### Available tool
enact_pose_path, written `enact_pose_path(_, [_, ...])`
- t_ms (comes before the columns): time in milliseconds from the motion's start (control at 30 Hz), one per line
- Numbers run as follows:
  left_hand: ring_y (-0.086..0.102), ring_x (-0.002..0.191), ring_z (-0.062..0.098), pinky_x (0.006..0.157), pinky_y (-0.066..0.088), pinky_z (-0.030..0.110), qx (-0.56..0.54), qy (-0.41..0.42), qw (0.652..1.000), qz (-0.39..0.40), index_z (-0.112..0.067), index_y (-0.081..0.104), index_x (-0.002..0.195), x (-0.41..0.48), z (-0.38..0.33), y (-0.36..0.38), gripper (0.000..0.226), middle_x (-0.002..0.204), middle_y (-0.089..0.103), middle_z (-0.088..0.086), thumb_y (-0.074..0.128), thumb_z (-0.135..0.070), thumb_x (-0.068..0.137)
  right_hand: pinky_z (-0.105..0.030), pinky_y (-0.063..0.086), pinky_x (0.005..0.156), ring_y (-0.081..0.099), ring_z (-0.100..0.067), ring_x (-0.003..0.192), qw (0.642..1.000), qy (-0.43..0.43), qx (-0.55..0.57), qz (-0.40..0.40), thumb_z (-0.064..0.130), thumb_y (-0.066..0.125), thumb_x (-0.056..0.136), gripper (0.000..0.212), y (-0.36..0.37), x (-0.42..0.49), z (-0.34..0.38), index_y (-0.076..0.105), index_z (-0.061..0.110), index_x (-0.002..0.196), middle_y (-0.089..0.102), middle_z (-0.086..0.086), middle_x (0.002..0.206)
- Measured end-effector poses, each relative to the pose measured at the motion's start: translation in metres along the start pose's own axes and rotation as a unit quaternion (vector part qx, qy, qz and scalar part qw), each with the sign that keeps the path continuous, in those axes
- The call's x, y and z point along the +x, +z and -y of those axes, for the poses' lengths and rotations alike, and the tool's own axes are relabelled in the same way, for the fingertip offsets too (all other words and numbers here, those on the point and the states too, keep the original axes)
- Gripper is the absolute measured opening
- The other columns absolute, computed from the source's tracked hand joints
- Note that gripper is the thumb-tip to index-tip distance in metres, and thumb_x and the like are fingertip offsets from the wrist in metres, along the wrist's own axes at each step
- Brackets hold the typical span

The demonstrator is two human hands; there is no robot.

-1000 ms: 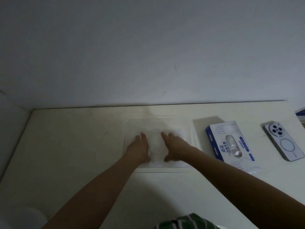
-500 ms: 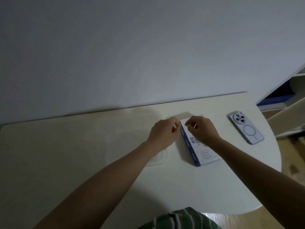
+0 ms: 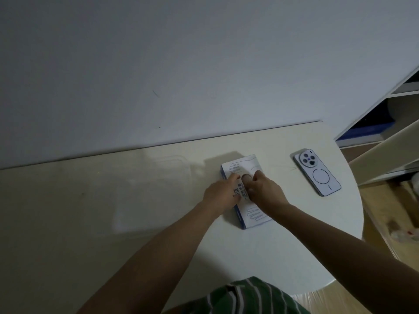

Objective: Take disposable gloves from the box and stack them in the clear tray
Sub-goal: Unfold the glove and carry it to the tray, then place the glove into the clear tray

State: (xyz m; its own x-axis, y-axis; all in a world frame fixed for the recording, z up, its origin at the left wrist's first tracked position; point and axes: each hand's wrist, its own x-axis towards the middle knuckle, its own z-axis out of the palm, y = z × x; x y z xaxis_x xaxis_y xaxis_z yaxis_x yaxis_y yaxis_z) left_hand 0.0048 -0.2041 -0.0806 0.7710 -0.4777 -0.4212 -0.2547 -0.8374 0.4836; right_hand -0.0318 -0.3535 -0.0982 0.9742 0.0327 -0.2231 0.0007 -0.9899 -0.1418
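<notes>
Head view, looking down on a cream table (image 3: 90, 211) with a rounded right end, set against a plain pale wall (image 3: 181, 64). The box (image 3: 255, 219) lies flat right of centre, its long axis running away from the viewer. It has a white top and a blue side. Line drawings of gloves are printed in blue at its near and far ends. A column of blue characters runs down the middle strip between the hands, and it is too blurred and too covered to read. The left hand (image 3: 221, 193) lies on the box's left edge; whether its fingers curl round that edge cannot be told. The right hand (image 3: 266, 191) is on the box top just beside the left, with its fingers (image 3: 246, 177) curled and their tips at the middle of the lid. Whether they pinch a glove cannot be told. The clear tray (image 3: 172, 158) shows only as a faint outline on the table, left of the box and partly under the left forearm; its contents cannot be made out. A phone (image 3: 317, 175) lies back up near the table's right end, well apart from the box. It shows a round camera cluster and a ring mark, with no legible brand. A shelf (image 3: 374, 132) stands at far right, and a green striped garment (image 3: 244, 298) fills the bottom edge.
</notes>
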Motion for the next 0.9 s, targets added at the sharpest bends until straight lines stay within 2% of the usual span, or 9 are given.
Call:
enact_pose_path(167, [0.061, 0.099, 0.028, 0.073, 0.047, 0.036, 0.059, 0.0, 0.998, -0.002, -0.025, 0.027, 0.141, 0.009, -0.01, 0.014, 0.062, 0.115, 0.061, 0.008, 0.059, -0.041, 0.091, -0.023, 0.034, 0.056, 0.054, -0.022, 0.071, 0.996, 0.027, 0.088, -0.011, 0.021, 0.059, 0.091, 0.008, 0.0, 0.006, -0.007, 0.061, 0.016, 0.086, 0.048, -0.002, 0.087])
enact_pose_path(233, [0.061, 0.096, 0.027, 0.069, 0.044, 0.034, 0.072, -0.004, 0.997, -0.022, -0.024, 0.029, 0.138, 0.011, -0.01, 0.017, 0.063, 0.112, 0.061, 0.006, 0.061, -0.044, 0.088, -0.015, 0.033, 0.056, 0.057, -0.019, 0.075, 0.982, 0.046, 0.183, -0.002, 0.019, 0.067, 0.087, 0.017, -0.002, 0.008, -0.014, 0.057, 0.019, 0.073, 0.051, 0.0, 0.088])
enact_pose_path(300, [0.062, 0.098, 0.026, 0.072, 0.047, 0.035, 0.072, -0.01, 0.997, -0.021, -0.028, 0.029, 0.138, 0.013, -0.008, 0.019, 0.066, 0.113, 0.061, 0.005, 0.064, -0.045, 0.086, -0.01, 0.037, 0.06, 0.056, -0.011, 0.076, 0.967, 0.025, 0.252, -0.028, 0.019, 0.071, 0.085, 0.017, -0.009, 0.008, -0.022, 0.058, 0.017, 0.074, 0.052, 0.003, 0.089])
enact_pose_path(433, [0.063, 0.099, 0.028, 0.078, 0.049, 0.035, 0.061, -0.022, 0.998, -0.012, -0.034, 0.021, 0.142, 0.015, -0.002, 0.021, 0.075, 0.114, 0.061, 0.004, 0.067, -0.041, 0.084, -0.024, 0.052, 0.07, 0.057, -0.008, 0.082, 0.94, -0.009, 0.313, -0.135, 0.021, 0.068, 0.088, 0.01, -0.025, 0.01, -0.027, 0.059, 0.016, 0.089, 0.058, 0.004, 0.093])
enact_pose_path(533, [0.062, 0.098, 0.029, 0.072, 0.045, 0.033, 0.059, -0.022, 0.998, -0.018, -0.032, 0.022, 0.139, 0.019, -0.001, 0.023, 0.076, 0.112, 0.062, 0.004, 0.07, -0.041, 0.081, -0.018, 0.048, 0.071, 0.058, -0.01, 0.088, 0.946, 0.034, 0.321, -0.017, 0.027, 0.065, 0.09, 0.019, -0.024, 0.011, -0.026, 0.056, 0.015, 0.102, 0.057, 0.007, 0.096])
enact_pose_path(600, [0.062, 0.097, 0.028, 0.069, 0.044, 0.032, 0.053, -0.026, 0.998, -0.017, -0.032, 0.021, 0.138, 0.021, 0.001, 0.026, 0.077, 0.112, 0.062, 0.003, 0.071, -0.042, 0.08, -0.012, 0.041, 0.057, 0.058, -0.015, 0.074, 0.951, 0.034, 0.306, 0.018, 0.028, 0.06, 0.094, 0.017, -0.023, 0.01, -0.025, 0.055, 0.015, 0.083, 0.058, 0.006, 0.078])
enact_pose_path(733, [0.062, 0.1, 0.03, 0.071, 0.044, 0.031, 0.058, -0.034, 0.998, 0.008, -0.032, 0.02, 0.144, 0.025, 0.004, 0.028, 0.081, 0.113, 0.062, 0.006, 0.068, -0.043, 0.08, -0.036, 0.048, 0.062, 0.058, -0.029, 0.064, 0.862, 0.022, 0.503, -0.059, 0.026, 0.047, 0.101, 0.041, -0.04, 0.007, -0.021, 0.058, -0.007, 0.08, 0.06, -0.019, 0.071])
enact_pose_path(833, [0.061, 0.102, 0.03, 0.082, 0.05, 0.035, -0.02, -0.047, 0.998, 0.019, -0.023, 0.038, 0.136, 0.027, 0.004, 0.021, 0.062, 0.116, 0.063, 0.008, 0.061, -0.042, 0.082, -0.03, 0.043, 0.06, 0.05, -0.023, 0.06, 0.828, 0.029, 0.557, -0.053, 0.027, 0.046, 0.101, 0.048, -0.05, 0.007, -0.015, 0.055, -0.013, 0.077, 0.051, -0.018, 0.066])
enact_pose_path(900, [0.062, 0.099, 0.028, 0.078, 0.051, 0.033, -0.171, -0.034, 0.984, -0.03, -0.017, 0.05, 0.122, 0.021, 0.009, 0.007, 0.047, 0.113, 0.064, 0.009, 0.069, -0.032, 0.082, -0.025, 0.043, 0.056, 0.051, -0.023, 0.058, 0.82, 0.045, 0.57, -0.036, 0.034, 0.052, 0.099, 0.049, -0.053, 0.006, -0.013, 0.057, -0.005, 0.069, 0.052, -0.017, 0.063])
